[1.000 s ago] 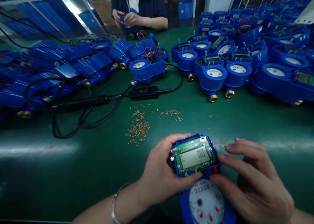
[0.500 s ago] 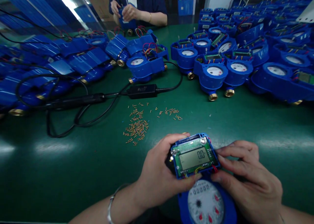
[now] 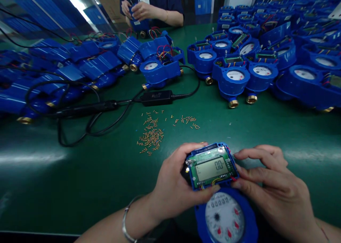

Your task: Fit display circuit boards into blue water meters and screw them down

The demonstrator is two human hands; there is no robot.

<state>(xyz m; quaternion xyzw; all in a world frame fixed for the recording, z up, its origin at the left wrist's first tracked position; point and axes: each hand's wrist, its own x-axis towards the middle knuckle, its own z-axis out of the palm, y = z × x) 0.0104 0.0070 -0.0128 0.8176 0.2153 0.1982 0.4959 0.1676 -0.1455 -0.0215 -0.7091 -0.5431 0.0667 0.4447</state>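
Observation:
My left hand is wrapped around the display housing of a blue water meter, its thumb along the lower edge. Inside the uncovered housing sits a green circuit board with an LCD screen reading 0.0. Below it is the round white dial with red pointers. At the housing's right edge, the thumb and a finger of my right hand pinch at short red wires; the index finger is lifted off slightly. The fingertips partly hide the wires. Yellow wires show under the screen.
A pile of small brass-coloured screws lies on the green table. Behind it run a black cable and a black adapter box. Blue meters crowd the left and right. Across the table, a co-worker's hands hold another meter.
My right index finger has lifted and straightened away from the housing's edge, while the thumb stays by the red wires. The left hand's hold is unchanged. The view has shifted slightly.

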